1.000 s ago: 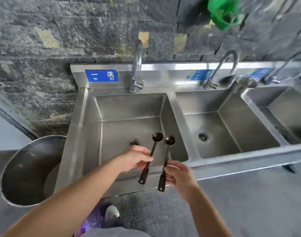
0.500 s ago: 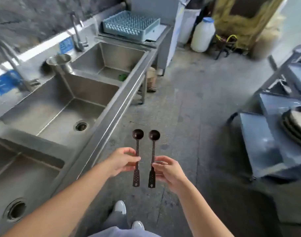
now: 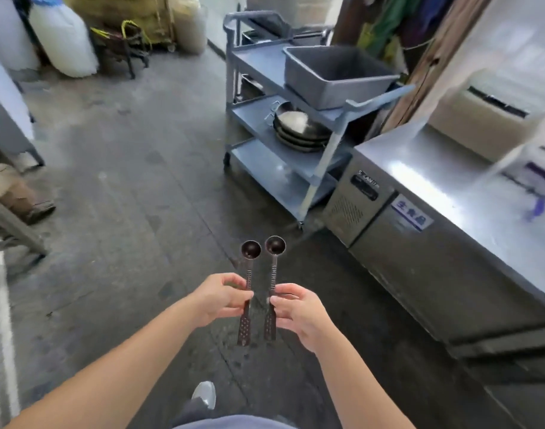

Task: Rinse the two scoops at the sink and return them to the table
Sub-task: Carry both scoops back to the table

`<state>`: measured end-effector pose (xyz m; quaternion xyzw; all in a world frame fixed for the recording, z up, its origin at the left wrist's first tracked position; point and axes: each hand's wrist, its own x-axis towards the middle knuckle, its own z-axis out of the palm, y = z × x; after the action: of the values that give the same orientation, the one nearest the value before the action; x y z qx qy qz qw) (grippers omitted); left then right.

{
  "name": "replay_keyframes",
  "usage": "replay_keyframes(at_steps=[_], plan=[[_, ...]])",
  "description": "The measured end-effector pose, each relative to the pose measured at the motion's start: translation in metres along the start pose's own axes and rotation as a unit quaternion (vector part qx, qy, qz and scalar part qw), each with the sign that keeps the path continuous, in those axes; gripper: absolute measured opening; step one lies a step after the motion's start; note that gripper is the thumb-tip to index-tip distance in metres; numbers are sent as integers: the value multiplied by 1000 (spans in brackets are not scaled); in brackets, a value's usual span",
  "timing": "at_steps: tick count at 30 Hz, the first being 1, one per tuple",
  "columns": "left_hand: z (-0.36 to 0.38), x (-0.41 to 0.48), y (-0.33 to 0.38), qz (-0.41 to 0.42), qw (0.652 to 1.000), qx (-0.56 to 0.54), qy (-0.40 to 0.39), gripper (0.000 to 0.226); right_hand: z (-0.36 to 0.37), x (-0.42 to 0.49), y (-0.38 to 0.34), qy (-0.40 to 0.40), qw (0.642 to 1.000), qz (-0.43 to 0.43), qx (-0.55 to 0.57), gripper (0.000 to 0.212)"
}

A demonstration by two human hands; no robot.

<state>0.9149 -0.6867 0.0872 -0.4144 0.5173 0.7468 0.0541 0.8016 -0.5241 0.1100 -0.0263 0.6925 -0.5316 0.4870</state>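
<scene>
Head view, left hand: the left hand (image 3: 221, 297) pinches the handle of the left scoop (image 3: 247, 286) between thumb and fingertips, bowl pointing away, over the floor.
Head view, right hand: the right hand (image 3: 299, 309) pinches the right scoop (image 3: 272, 281) in the same way; the two scoops are side by side, close but apart.
Head view, table: the steel counter (image 3: 444, 187) stands at the right, a grey cart (image 3: 296, 125) with a tub and stacked pans far behind it.
Step, as I judge: carrying the scoops to the table; the sink is not in view.
Risk: the light fingertip pinch on wet handles could let a scoop slip to the dirty floor.
Risk: the counter's far part looks crowded, so the scoops could land against something there.
</scene>
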Motion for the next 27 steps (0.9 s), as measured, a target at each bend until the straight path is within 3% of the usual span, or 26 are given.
replay_keyframes(at_steps=[13, 21, 27], plan=[[25, 79, 48, -39, 974, 169, -142, 18, -13, 12, 13, 201, 971, 18, 129, 16], [85, 95, 62, -44, 949, 234, -206, 17, -50, -9, 25, 250, 944, 0, 214, 18], [145, 106, 70, -39, 940, 268, -207, 17, -109, -11, 23, 284, 931, -3, 229, 18]])
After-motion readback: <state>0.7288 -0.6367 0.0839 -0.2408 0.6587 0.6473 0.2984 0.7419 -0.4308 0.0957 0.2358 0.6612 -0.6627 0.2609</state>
